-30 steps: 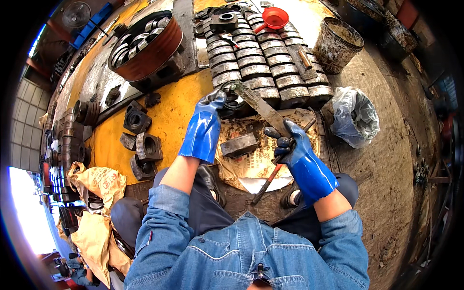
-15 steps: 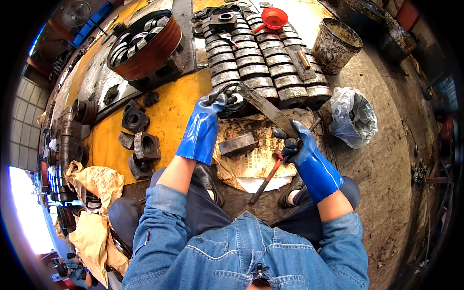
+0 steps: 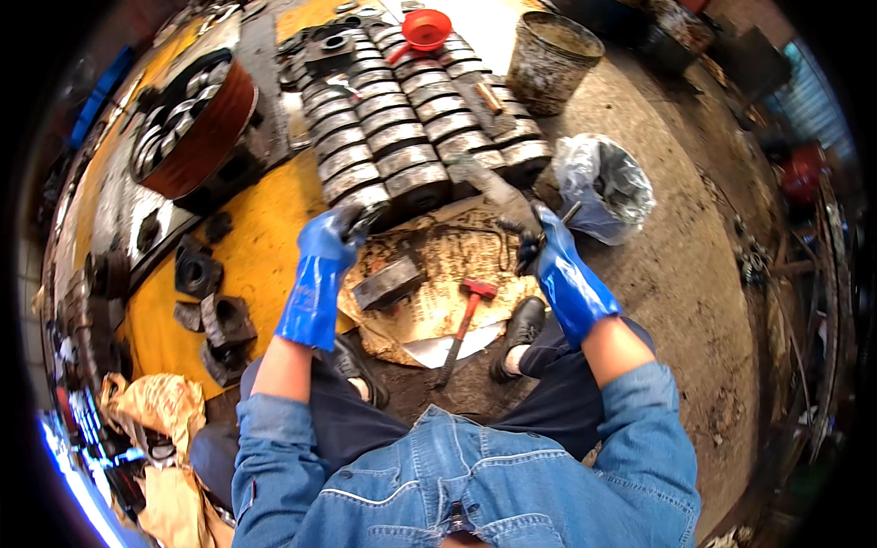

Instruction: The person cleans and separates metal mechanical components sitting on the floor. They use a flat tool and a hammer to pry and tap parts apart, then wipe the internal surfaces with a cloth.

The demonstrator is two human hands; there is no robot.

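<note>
My left hand (image 3: 329,239), in a blue rubber glove with dark, grimy fingers, is closed on a dark metal ring (image 3: 372,216) at the near end of the left row of metal blocks (image 3: 416,178). My right hand (image 3: 548,245), gloved the same way, grips a long, flat, dirty grey blade-like tool (image 3: 496,189), which points up and left toward the blocks. Motion blurs the tool, and its exact kind is unclear. Between my hands a rectangular metal block (image 3: 388,283) rests on stained brown paper (image 3: 438,251). A hammer (image 3: 464,329) with a red head lies beside it.
Beyond the rows sit a red dipper (image 3: 427,30) and a grimy bucket (image 3: 553,59). A bag-lined bin (image 3: 603,187) stands at right. A rusty drum of metal parts (image 3: 206,137) is far left, with loose blocks (image 3: 227,320) on the yellow floor (image 3: 274,201). Paper sacks (image 3: 164,406) lie lower left.
The view has swung right, so the surroundings sit farther left. My right hand and its tool have drawn away from the ring, while my left hand keeps the ring.
</note>
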